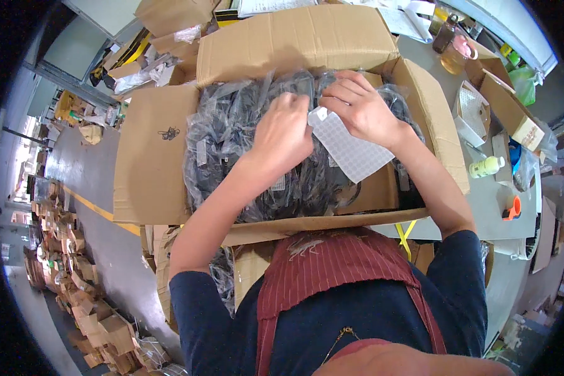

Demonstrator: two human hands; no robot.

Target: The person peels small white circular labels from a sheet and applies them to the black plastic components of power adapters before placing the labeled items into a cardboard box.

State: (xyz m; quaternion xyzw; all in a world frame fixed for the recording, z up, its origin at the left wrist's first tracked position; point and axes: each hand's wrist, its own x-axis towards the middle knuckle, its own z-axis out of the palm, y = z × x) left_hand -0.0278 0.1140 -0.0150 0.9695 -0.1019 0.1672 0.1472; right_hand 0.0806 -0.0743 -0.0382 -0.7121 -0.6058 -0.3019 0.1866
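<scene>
My left hand (285,128) is closed over the plastic-wrapped goods, with its fingers curled; what they grip is hidden. Beside it, my right hand (362,109) is bent with its fingers pinched, and a pale sheet of round stickers (357,151) hangs from beneath it. The sheet's upper left corner lies against my left thumb. Both hands are above an open cardboard box (160,141). Inside are several dark items in clear plastic bags (232,128), some with small white labels.
On the grey table at right stand a pink-lidded jug (454,56), a pale bottle (486,167), an orange tape roll (512,207) and a small open carton (471,116). Papers (404,22) lie behind the box. Many cartons (106,326) are piled on the floor at left.
</scene>
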